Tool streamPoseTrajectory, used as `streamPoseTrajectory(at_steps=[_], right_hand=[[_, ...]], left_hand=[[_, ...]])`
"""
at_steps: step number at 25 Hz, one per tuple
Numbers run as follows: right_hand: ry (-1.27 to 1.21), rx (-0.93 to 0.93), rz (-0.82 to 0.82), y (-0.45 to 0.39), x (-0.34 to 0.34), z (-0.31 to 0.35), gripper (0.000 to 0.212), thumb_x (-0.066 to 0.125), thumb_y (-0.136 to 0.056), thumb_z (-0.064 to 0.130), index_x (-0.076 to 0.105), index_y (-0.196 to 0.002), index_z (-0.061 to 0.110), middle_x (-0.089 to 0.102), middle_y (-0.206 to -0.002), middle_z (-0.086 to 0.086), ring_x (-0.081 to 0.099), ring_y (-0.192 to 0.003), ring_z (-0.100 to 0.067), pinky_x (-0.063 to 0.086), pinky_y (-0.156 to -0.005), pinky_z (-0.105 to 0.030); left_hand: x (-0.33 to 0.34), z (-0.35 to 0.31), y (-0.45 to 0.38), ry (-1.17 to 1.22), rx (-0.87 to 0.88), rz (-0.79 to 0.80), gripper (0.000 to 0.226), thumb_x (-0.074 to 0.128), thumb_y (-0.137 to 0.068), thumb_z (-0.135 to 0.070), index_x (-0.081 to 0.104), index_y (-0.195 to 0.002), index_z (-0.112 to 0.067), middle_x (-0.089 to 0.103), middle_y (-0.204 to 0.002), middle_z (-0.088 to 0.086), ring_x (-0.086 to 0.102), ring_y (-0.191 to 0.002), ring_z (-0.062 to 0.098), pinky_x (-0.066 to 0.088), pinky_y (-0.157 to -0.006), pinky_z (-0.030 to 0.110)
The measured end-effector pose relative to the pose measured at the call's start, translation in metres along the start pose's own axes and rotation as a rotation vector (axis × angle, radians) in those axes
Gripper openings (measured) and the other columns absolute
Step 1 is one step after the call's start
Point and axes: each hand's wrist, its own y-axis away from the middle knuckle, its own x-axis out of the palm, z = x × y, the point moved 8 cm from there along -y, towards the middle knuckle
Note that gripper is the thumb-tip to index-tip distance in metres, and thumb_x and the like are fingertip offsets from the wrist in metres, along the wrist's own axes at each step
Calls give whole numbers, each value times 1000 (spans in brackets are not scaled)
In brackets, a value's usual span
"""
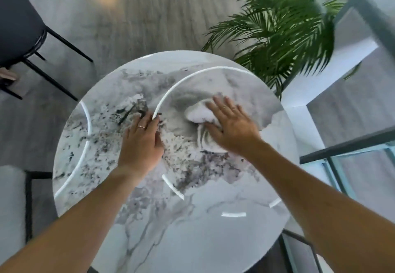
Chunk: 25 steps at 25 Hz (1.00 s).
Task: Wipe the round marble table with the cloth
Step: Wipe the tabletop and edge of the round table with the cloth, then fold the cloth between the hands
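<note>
The round marble table (192, 219) fills the middle of the view, white with grey and black veining and bright ring-shaped reflections. A crumpled white cloth (198, 113) lies on its far right part. My right hand (230, 126) presses flat on the cloth, fingers spread, with the cloth bunched out past its thumb side. My left hand (142, 142) rests palm down on the bare marble to the left of the cloth, fingers apart, a ring on one finger, holding nothing.
A green palm plant (284, 31) stands just beyond the table's far right edge. A dark chair (19, 22) is at the far left. A pale seat with a black frame (12, 208) sits at near left. A glass railing (350, 153) runs along the right.
</note>
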Motion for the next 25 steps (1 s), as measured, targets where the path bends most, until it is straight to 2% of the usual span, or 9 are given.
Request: streamPoseTrajectory(at_steps=[4,8,10,12,13,15,17,20,25], right_hand=[[-146,427,-33,37,-30,-95,68,25,-104,57,13,-162,22,6,-172,-7,0,-158,-32,7,-127,-51],[-99,261,92,111,7,-12,77,1,-98,68,-5,-162,25,-15,-170,-6,-17,-155,-30,0,-127,-49],[-136,117,167,153,24,30,78,-5,-94,70,-10,-161,29,-20,-168,-2,-21,-154,-27,-4,-127,-46],[-374,76,169,183,21,45,66,15,-103,58,4,-162,31,-7,-172,1,-5,-158,-23,9,-128,-39],[-569,171,93,190,11,37,58,32,-106,47,17,-161,33,7,-172,2,19,-156,-23,27,-122,-32],[-833,541,-42,202,-2,5,62,63,-97,31,37,-154,31,39,-158,-4,60,-118,-20,51,-89,-18],[-942,852,91,213,1,-4,70,81,-82,33,50,-144,21,63,-130,-4,65,-99,-22,53,-79,-27],[-1217,1009,291,219,7,12,54,88,-65,28,73,-110,2,79,-95,-9,74,-90,-28,61,-87,-40],[-1390,759,226,212,-60,22,60,92,-54,36,79,-103,5,80,-102,-13,75,-100,-32,57,-98,-50]], left_hand=[[-1,-10,46,19,-33,42,49,54,-99,-18,50,-146,-10,46,-155,20,35,-147,37,35,-116,51],[11,-31,94,68,-126,121,40,61,-96,-28,63,-134,-15,54,-147,12,45,-135,35,45,-106,45],[18,-49,113,202,-177,120,29,60,-96,-30,72,-117,-15,64,-125,16,59,-115,37,52,-94,44],[29,-68,136,355,-245,173,28,54,-95,-41,71,-105,-22,70,-99,8,68,-93,29,55,-80,39],[35,-77,146,393,-271,198,30,53,-94,-47,70,-100,-24,68,-91,1,68,-85,22,54,-75,35],[47,-89,160,461,-321,226,34,59,-91,-52,69,-96,-20,64,-90,-1,65,-82,18,48,-70,30],[54,-95,164,586,-377,263,38,69,-86,-50,70,-101,-14,69,-98,4,67,-89,20,47,-71,27],[49,-97,167,761,-462,333,23,77,-85,-35,63,-92,-18,69,-91,4,64,-75,13,45,-57,15],[-11,-111,164,1150,-390,328,56,92,-71,-17,58,-115,-22,74,-110,8,74,-96,23,59,-74,33]])
